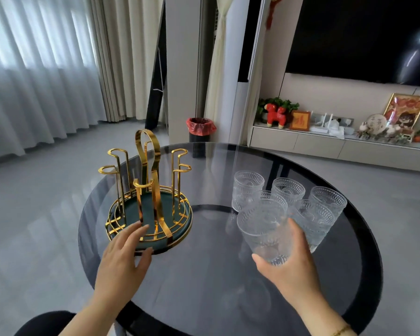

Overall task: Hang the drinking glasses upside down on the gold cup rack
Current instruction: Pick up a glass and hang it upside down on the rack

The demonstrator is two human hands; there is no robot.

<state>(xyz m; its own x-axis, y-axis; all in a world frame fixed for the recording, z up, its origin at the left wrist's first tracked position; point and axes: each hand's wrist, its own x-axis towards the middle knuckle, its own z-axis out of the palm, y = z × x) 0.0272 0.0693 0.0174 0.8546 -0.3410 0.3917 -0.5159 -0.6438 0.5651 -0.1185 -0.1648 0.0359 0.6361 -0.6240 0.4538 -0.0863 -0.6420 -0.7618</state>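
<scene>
Table: round dark glass table [204,287]; it carries the rack on its left part and the glasses on its right part.
Gold cup rack: gold cup rack [149,195] stands upright on a round green base ringed with gold wire. A tall looped centre handle rises from the middle, with hooked pegs around it. All visible pegs are bare.
Left hand: left hand [121,260] is open, fingers spread and lightly curved. The fingertips rest on the near rim of the rack's base. It grips nothing.
Right hand: right hand [292,270] is closed around the lower part of the held glass [264,229], thumb on the near-left side, fingers wrapped round the right side.
Held glass: clear, embossed, mouth up and tilted slightly toward the camera. It is raised in front of the group, well apart from the rack.
Other glasses: group of glasses [301,200] stands upright, mouths up, on the table just behind the held glass, close together. At least four are distinct; a further one is partly hidden behind the held glass.
Background: red-lined bin [200,129] stands on the floor beyond the table.
</scene>
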